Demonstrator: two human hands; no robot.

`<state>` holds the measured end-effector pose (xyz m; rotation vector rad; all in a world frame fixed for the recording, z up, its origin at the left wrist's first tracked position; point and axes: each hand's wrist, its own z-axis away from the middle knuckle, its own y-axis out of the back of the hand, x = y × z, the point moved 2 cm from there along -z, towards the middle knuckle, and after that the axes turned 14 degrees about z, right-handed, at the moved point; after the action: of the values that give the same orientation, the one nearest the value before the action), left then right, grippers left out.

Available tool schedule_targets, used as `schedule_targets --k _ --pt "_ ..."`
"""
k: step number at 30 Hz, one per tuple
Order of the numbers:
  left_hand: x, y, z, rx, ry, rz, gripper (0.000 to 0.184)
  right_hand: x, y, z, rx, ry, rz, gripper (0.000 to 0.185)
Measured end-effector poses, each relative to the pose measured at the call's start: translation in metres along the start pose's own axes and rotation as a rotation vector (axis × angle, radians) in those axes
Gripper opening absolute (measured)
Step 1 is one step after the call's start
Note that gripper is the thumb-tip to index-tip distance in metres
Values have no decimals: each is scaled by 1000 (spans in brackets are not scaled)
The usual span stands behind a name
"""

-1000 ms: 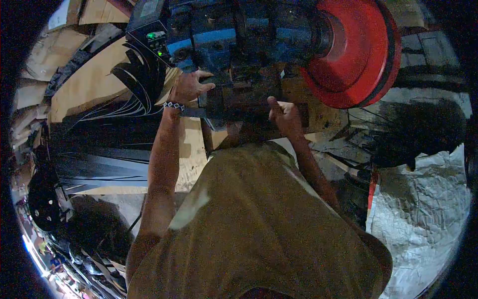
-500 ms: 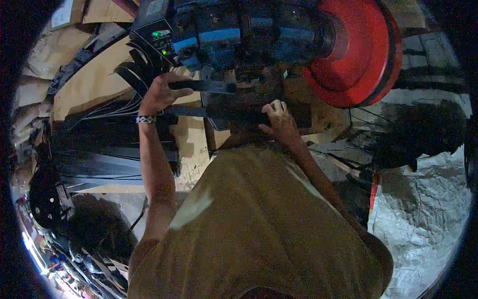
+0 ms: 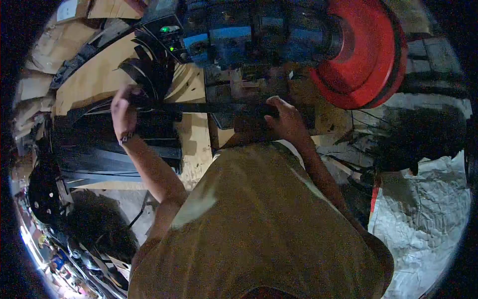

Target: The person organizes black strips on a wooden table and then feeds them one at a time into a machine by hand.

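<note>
My left hand [image 3: 124, 114], blurred by motion and wearing a patterned wristband, is at the left over a pile of dark strips [image 3: 114, 154]. Its fingers are smeared, so whether they hold anything cannot be made out. A long flat black strip [image 3: 199, 107] lies crosswise in front of my body. At its right end my right hand [image 3: 290, 122] is closed around it, thumb below and fingers above. Beyond the hands stands a dark blue machine [image 3: 226, 35] with green lights on its panel and a large red wheel-shaped part [image 3: 368, 55] at its right.
Black curled strips [image 3: 144, 74] hang at the machine's left, over a plywood board [image 3: 94, 84]. Crumpled silvery sheeting [image 3: 418, 224] lies at the lower right, near a dark heap [image 3: 418, 129]. Cardboard pieces [image 3: 64, 45] are stacked at the far left.
My left hand has moved left and down, away from the machine; the short dark strip seen in it is no longer clearly visible. My right hand has shifted slightly, staying at the long strip's end.
</note>
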<state>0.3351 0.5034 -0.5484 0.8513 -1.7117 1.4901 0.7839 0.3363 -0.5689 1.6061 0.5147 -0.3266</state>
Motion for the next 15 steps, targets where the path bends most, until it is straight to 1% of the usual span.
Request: schedule_targets --k 1,3,5,6,8,9,10,11,13,14,15 --pt "3 -4 1 241 -70 171 49 1 0 -2 -17 -19 26 38" --pt "2 5 2 638 -427 -108 34 3 0 -3 -56 -59 77 38" --pt "1 -1 12 899 -653 -272 27 3 5 -7 -8 -33 68 36" --pt "-6 -9 18 830 -677 -467 18 2 7 -10 16 -16 65 36" --pt "-38 -22 19 537 -388 -455 14 -2 11 -12 24 -72 56 36" --pt "-43 -82 23 306 -244 -630 16 -3 12 -13 26 -96 50 37" --pt "-71 -87 24 33 -138 -697 16 0 12 -15 41 -72 64 37" --pt "-102 -92 25 -235 -18 -655 25 5 10 -19 56 -48 76 38" --pt "-133 -144 30 -423 275 -474 39 10 7 -26 82 -15 90 38" --pt "-136 -159 33 -513 253 -642 43 12 7 -28 92 -5 96 38" --pt "-139 -160 30 -539 222 -686 42 16 7 -32 103 8 101 38"
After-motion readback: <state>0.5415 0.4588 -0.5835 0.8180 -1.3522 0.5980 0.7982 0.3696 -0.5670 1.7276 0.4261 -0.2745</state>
